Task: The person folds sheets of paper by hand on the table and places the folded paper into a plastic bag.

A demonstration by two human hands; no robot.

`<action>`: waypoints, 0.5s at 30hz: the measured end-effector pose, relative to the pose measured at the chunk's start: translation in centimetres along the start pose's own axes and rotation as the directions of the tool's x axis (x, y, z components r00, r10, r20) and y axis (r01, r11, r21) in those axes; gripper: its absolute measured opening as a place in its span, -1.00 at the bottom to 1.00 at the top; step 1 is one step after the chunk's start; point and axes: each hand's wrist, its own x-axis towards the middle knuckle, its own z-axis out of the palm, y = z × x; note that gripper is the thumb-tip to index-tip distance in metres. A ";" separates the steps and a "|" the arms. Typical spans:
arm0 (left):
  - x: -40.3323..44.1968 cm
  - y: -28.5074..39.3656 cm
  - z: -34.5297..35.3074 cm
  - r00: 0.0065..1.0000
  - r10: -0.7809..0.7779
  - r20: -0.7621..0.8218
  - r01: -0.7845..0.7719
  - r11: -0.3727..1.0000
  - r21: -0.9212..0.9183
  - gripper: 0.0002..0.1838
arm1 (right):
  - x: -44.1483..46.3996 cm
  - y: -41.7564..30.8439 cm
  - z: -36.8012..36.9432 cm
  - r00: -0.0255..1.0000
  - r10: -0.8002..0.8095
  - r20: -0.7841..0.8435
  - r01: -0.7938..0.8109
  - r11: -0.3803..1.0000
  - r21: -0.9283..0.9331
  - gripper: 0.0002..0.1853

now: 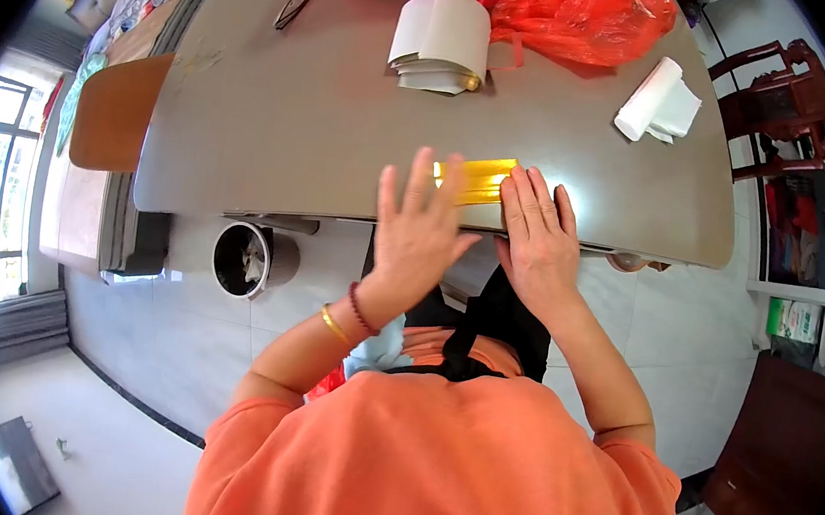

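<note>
A shiny gold foil sheet [481, 179], looking folded into a strip, lies near the front edge of the table. My right hand [539, 240] rests flat, fingers straight, over the right end of the foil. Over its left end is my left hand [419, 222], fingers spread and slightly blurred; whether it touches the foil I cannot tell. Neither hand grips anything. Beyond the foil, a stack of curled white paper sheets [442, 32] stands on the table, with a bit of gold showing at its lower right corner.
The grey-brown table [276, 125] also bears red plastic bags [585, 16], a white roll [658, 100] and eyeglasses [298, 0]. A brown chair back [119, 112] stands at its left, a carved wooden chair [780, 99] at its right. Below is a waste bin [278, 262].
</note>
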 end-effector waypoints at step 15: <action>-3.4 -3.5 -1.5 0.999 0.030 -0.014 -0.031 0.990 -0.140 -0.20 | 0.3 -0.2 -0.3 0.995 0.001 -0.097 0.004 0.999 0.048 -0.31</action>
